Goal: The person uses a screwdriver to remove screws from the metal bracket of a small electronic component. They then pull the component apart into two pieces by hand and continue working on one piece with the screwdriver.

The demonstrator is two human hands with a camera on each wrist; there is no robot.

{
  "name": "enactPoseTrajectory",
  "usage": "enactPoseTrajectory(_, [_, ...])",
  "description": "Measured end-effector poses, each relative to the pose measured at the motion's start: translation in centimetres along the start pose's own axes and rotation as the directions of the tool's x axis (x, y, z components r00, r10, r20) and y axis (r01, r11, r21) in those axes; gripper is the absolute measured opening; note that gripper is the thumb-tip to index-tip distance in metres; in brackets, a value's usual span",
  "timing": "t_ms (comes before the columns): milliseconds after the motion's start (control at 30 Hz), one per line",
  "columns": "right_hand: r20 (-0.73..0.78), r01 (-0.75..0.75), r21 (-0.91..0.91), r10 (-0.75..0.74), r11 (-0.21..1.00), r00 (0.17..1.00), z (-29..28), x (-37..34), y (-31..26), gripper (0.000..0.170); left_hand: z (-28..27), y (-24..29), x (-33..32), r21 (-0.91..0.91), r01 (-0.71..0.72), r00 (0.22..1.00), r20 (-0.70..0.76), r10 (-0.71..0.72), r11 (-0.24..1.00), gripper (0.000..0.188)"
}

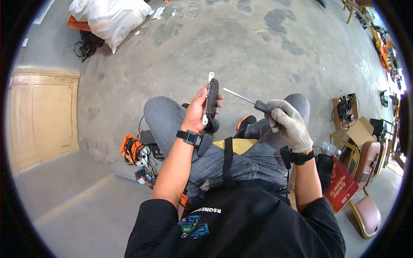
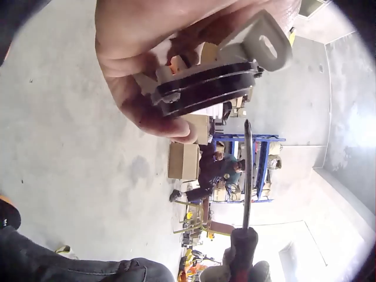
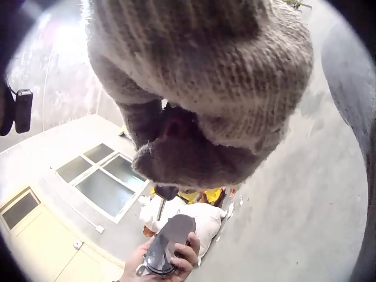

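Observation:
My bare left hand (image 1: 197, 111) grips a dark, flat oblong part (image 1: 213, 98) on edge above my left knee. White mounting tabs with holes stick out at both ends of it; one tab (image 2: 267, 47) shows large in the left wrist view. Its broad grey face (image 3: 176, 232) appears in the right wrist view. In my right hand (image 1: 291, 124), which wears a knitted glove, a screwdriver (image 1: 263, 107) is held by its dark handle. The metal shaft (image 2: 247, 176) points toward the oblong part, its tip a short gap away. Glove fingers hide part of the handle.
A stuffed white plastic bag (image 1: 114, 21) lies on the floor ahead. At left are orange items with tangled cables (image 1: 133, 150) and a wooden door (image 1: 43, 112). To the right stand a cardboard box of cables (image 1: 346, 109), a plastic bottle (image 1: 330, 148), a red box (image 1: 342, 185) and chairs (image 1: 368, 215).

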State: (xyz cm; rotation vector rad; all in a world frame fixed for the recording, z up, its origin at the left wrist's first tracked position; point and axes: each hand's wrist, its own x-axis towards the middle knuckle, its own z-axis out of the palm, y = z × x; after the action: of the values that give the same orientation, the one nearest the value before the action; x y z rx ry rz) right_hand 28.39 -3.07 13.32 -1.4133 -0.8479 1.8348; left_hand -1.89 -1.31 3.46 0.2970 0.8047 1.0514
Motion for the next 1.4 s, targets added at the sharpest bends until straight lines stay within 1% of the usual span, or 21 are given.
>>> enactPoseTrajectory(33, [0.038,0.021,0.006,-0.021,1.0,0.999,-0.1,0.3,0.5,0.033,0.1,-0.1,0.1,-0.002,-0.003,1.0,-0.003,0.003,1.0,0.045])
enactPoseTrajectory(100, [0.051,0.009,-0.018,-0.008,1.0,0.999,0.4,0.2,0.6,0.033,0.2,-0.3,0.3,0.052,-0.012,0.999,-0.044,0.014,0.999,0.049])
enactPoseTrajectory(133, [0.059,0.0,-0.041,0.002,0.999,0.998,0.6,0.2,0.5,0.033,0.1,-0.3,0.3,0.051,-0.013,0.999,-0.044,0.015,0.999,0.049])
enactPoseTrajectory(200, [0.056,-0.007,-0.045,0.009,0.999,0.998,1.1,0.2,0.4,0.033,0.0,-0.4,0.3,0.073,-0.021,0.999,-0.028,0.023,0.997,0.049])
enactPoseTrajectory(467, [0.058,-0.036,-0.044,0.039,0.998,0.998,1.5,0.1,0.4,0.035,0.5,-0.4,0.3,0.065,-0.025,1.0,-0.017,0.026,0.998,0.049])
enactPoseTrajectory(533, [0.068,-0.038,0.003,0.038,0.999,0.997,1.5,0.1,0.5,0.036,0.4,-0.4,0.3,0.064,-0.025,0.999,-0.02,0.026,0.998,0.049])
enactPoseTrajectory(600, [0.063,-0.043,-0.001,0.043,0.999,0.997,1.6,0.0,0.4,0.036,0.1,-0.4,0.4,0.061,-0.025,0.999,0.033,0.023,0.998,0.042])
enactPoseTrajectory(733, [0.078,-0.032,0.006,0.032,0.999,0.996,1.3,0.2,0.9,0.033,0.2,-0.4,0.4,0.064,-0.023,0.999,0.037,0.021,0.998,0.043])
enactPoseTrajectory(767, [0.077,-0.032,0.006,0.031,0.999,0.997,1.4,0.2,0.6,0.033,0.3,-0.4,0.3,0.092,-0.023,1.0,0.011,0.022,0.995,0.046])
enactPoseTrajectory(833, [0.073,-0.091,0.012,0.09,0.996,0.993,1.5,-0.1,0.0,0.035,0.5,-0.3,0.2,0.119,-0.021,1.0,-0.015,0.023,0.993,0.049])
enactPoseTrajectory(967, [0.113,-0.113,0.064,0.105,0.992,0.988,0.5,0.5,0.9,0.037,1.0,0.0,-0.1,0.121,-0.01,1.0,-0.015,0.012,0.993,0.051])
enactPoseTrajectory(1033, [0.108,-0.261,0.127,0.248,0.957,0.963,0.1,0.7,1.2,0.037,1.0,0.0,-0.2,0.13,-0.005,1.0,-0.022,0.008,0.991,0.052])
enactPoseTrajectory(1067, [0.107,-0.261,0.127,0.248,0.957,0.963,0.2,0.7,1.2,0.037,0.7,-0.1,-0.1,0.142,-0.009,1.0,-0.008,0.01,0.99,0.05])
enactPoseTrajectory(1133, [0.02,-0.265,0.162,0.265,0.951,0.964,0.6,0.4,1.0,0.036,0.3,-0.1,0.1,0.154,-0.013,1.0,0.005,0.012,0.988,0.049])
enactPoseTrajectory(1167, [0.02,-0.267,0.161,0.268,0.95,0.963,0.7,0.4,1.0,0.036,0.1,-0.1,0.1,0.169,-0.024,1.0,0.013,0.023,0.985,0.049])
enactPoseTrajectory(1233, [0.078,-0.169,0.086,0.163,0.982,0.984,0.8,0.4,1.0,0.034,0.1,-0.1,0.1,0.181,-0.033,0.999,0.018,0.03,0.983,0.049])
enactPoseTrajectory(1267, [0.078,-0.171,0.086,0.165,0.982,0.983,0.7,0.5,1.3,0.034,0.0,0.0,0.1,0.197,-0.029,1.0,0.009,0.028,0.98,0.049])
enactPoseTrajectory(1333, [0.069,-0.018,-0.008,0.019,1.0,0.997,0.6,0.8,2.1,0.03,0.0,0.0,0.0,0.213,-0.025,1.0,-0.001,0.025,0.977,0.049])
enactPoseTrajectory(1367, [0.07,-0.019,-0.008,0.02,1.0,0.997,0.6,0.8,2.4,0.03,-0.1,0.0,0.0,0.217,-0.02,1.0,-0.006,0.021,0.976,0.049])
enactPoseTrajectory(1400, [0.041,0.051,-0.062,-0.048,0.997,0.998,0.5,0.9,2.6,0.03,-0.1,0.0,0.0,0.221,-0.015,1.0,-0.011,0.017,0.975,0.049])
